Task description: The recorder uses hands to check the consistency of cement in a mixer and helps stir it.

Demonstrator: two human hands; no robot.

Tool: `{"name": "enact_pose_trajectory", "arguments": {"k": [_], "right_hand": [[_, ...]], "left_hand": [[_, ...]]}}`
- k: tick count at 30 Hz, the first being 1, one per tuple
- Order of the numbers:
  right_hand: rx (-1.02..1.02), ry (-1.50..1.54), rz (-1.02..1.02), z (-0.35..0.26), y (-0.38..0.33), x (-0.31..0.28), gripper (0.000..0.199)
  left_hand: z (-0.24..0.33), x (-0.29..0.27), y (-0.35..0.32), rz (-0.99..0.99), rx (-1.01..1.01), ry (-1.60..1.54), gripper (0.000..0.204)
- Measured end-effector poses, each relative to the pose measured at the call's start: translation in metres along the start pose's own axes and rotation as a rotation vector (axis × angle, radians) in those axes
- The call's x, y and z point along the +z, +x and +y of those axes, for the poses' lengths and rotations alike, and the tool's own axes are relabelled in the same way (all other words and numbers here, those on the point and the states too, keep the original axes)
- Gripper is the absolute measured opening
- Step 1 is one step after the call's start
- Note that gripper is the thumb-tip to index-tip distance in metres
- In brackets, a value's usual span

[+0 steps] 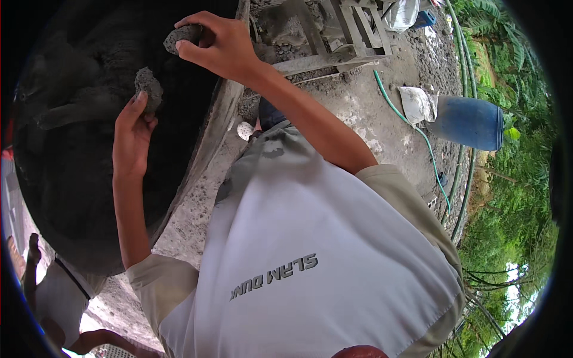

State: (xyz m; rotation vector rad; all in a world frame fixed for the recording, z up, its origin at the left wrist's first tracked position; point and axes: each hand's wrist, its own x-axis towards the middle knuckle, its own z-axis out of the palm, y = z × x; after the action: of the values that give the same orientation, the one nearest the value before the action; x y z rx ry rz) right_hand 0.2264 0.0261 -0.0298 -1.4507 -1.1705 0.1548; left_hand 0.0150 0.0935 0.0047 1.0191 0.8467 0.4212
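My left hand (133, 128) has its fingers closed around a rough grey lump (149, 88), stone-like or hardened mortar, gripped at its lower end. Higher up and to the right, my right hand (224, 48) pinches a second, darker pitted lump (181, 39) between thumb and fingers. Both lumps are held apart from each other over a dark, wide work surface (65, 161) dusted with grey streaks. Part of each lump is hidden by my fingers. I cannot tell exactly what material they are.
A pale edge (206, 140) bounds the dark surface on my side. Wooden frames (334, 36) stand at the upper right. A blue barrel (468, 122), a white sack (418, 104) and a green hose (412, 122) lie on the ground. Another person (62, 292) is at the lower left.
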Motion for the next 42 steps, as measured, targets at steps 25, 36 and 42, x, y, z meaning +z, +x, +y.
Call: {"name": "enact_pose_trajectory", "arguments": {"k": [25, 36, 42], "right_hand": [[-0.191, 0.195, -0.196, -0.068, -0.048, -0.063, 0.039], [-0.775, -0.19, -0.07, -0.076, -0.032, -0.334, 0.035], [-1.034, -0.81, 0.208, -0.126, -0.057, -0.525, 0.033]], "left_hand": [[-0.056, 0.112, -0.097, 0.937, 0.523, -0.051, 0.034], [-0.088, 0.342, -0.058, 0.57, 0.862, -0.105, 0.054], [-0.087, 0.535, -0.033, 0.266, 1.194, 0.075, 0.058]]}}
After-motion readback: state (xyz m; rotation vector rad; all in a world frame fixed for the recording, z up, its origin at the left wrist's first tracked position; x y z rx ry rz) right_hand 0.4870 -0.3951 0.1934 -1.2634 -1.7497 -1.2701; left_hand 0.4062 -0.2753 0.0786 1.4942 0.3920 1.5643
